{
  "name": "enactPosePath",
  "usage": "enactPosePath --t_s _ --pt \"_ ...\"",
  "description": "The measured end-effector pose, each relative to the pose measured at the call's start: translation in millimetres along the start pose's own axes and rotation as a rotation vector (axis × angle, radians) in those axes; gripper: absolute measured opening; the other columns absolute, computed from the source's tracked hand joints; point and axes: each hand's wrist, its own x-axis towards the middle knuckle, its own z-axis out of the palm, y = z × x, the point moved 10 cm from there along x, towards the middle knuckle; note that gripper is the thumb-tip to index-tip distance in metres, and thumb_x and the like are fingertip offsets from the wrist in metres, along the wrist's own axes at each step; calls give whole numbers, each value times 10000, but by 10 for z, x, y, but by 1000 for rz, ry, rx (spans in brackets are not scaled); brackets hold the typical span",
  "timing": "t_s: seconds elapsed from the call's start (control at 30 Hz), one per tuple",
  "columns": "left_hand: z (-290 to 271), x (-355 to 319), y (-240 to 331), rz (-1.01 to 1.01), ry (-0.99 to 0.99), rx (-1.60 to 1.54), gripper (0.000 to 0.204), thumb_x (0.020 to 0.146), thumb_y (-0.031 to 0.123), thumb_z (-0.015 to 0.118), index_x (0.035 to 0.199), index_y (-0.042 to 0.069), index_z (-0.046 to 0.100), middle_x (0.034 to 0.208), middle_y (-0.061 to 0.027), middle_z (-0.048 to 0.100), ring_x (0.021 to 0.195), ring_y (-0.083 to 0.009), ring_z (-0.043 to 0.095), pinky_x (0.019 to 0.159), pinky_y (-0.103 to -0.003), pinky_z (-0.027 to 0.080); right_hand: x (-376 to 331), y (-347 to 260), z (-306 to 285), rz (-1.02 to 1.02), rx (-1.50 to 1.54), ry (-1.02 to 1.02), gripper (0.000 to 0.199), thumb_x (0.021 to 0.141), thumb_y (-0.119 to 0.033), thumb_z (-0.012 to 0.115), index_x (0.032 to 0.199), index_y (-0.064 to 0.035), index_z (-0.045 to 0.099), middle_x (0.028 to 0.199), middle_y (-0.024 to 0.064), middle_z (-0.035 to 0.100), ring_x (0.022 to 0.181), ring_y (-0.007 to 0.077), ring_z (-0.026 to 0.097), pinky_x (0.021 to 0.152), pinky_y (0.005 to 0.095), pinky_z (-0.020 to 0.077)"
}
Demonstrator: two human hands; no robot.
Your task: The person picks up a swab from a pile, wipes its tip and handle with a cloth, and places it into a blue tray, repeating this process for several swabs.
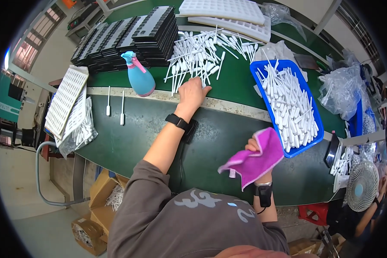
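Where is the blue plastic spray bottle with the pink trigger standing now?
In the head view, the blue spray bottle stands upright on the green table, left of the left hand, beside the stacked black trays.

You are facing a green workbench standing on a pale floor. Daylight is coming through a barred window at your far left; cardboard boxes are sitting underneath.

Loose heap of small white plastic droppers, slim stems and bulb ends crossing every way, lay on green table just right of blue spray bottle. Magenta cloth, crumpled and drooping, hung well below and right of that bottle.
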Motion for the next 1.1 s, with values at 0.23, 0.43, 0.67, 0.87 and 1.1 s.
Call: enactPosePath --t_s 0.23,0.43,0.67,0.87,1.1 --pt "-98 -220 -48 -74 -95 -458 277 901 309 557 846 41 604 759 -69 618 651 -181 620 506 -329 458 -93 -72 -152 -54 -527 174 589 925 -461 375 1308 -14 396 1212 264 485 1103 419 490 975 524 382" --pt "139 -984 101 -484 -379 -1577 224 965 260 448 1003 61 542 773 -16 544 516 -104 485 397 -244 353 -75 46 -122 30 -297 185 640 922 -486 369 1362 -21 354 1318 271 431 1184 444 443 1024 542 348" --pt "106 -1212 173 -491 -322 -1644 206 985 239 413 1068 73 500 739 38 431 483 -37 279 378 -183 226 42 -338 14 -186 -580 209 575 954 -446 349 1368 -47 363 1366 174 431 1224 367 437 1045 505 339" --pt "138 -1258 312 -521 -415 -1785 190 979 243 422 1031 78 501 721 43 394 494 -30 281 383 -185 226 128 -315 -286 -156 -439 300 543 963 -435 344 1354 -61 389 1361 141 447 1226 331 444 1044 476 350" --pt "234 -1281 301 -512 -449 -1857 220 980 254 412 1066 72 501 726 35 411 493 -35 282 387 -184 236 177 -178 -409 -75 -305 238 538 963 -436 340 1339 -57 407 1351 141 458 1219 324 453 1036 470 360"
